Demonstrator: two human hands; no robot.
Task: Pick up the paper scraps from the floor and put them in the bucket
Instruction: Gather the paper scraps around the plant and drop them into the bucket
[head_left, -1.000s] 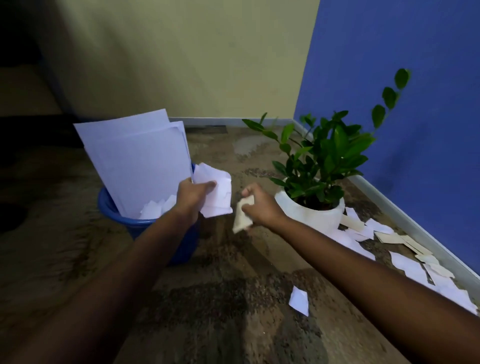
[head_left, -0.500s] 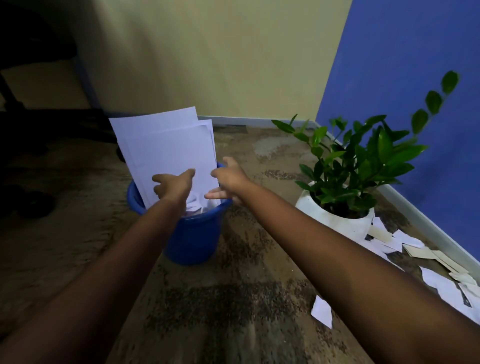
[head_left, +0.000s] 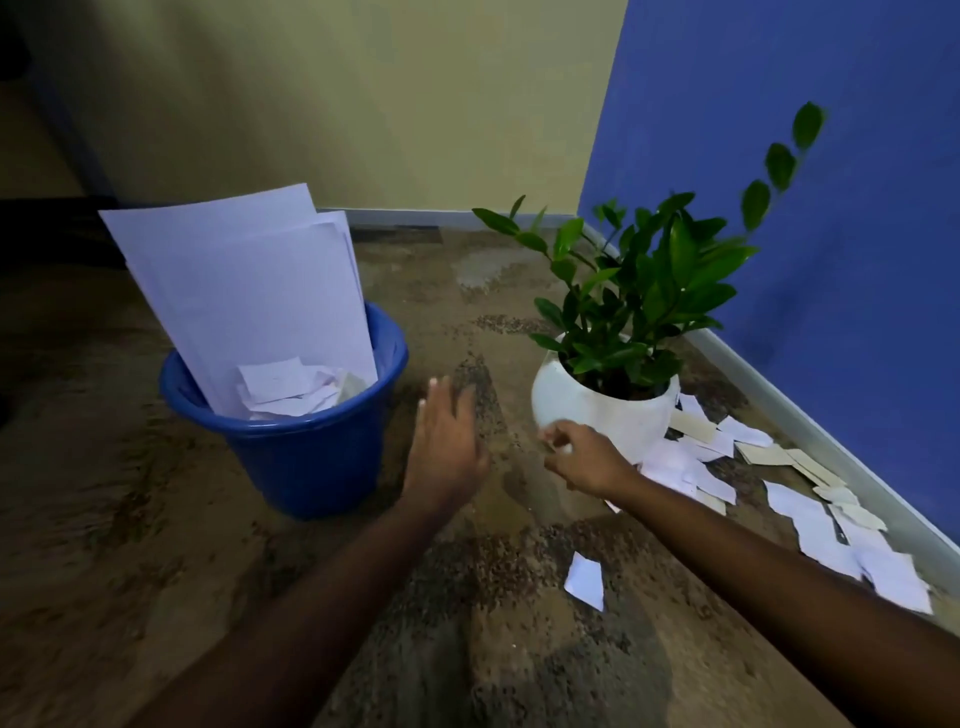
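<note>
Mottled brown floor (head_left: 156, 571), blue bucket (head_left: 311, 457) holding tall sheets (head_left: 249, 291); right of the bucket, past a white plant pot (head_left: 597, 415), paper scraps (head_left: 800, 512) strewn flat. Weigh almost nothing, flop easily, probably best pinched at a raised corner. Just right of the bucket, left hand (head_left: 447, 441), fingers (head_left: 447, 405) straight and released; farther right, right hand (head_left: 582, 457), fingers curled, pinch impossible to tell.

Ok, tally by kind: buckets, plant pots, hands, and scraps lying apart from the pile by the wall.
Blue bucket: 1
White plant pot: 1
Hands: 2, left hand and right hand
Lone paper scrap: 1
Total: 5
</note>
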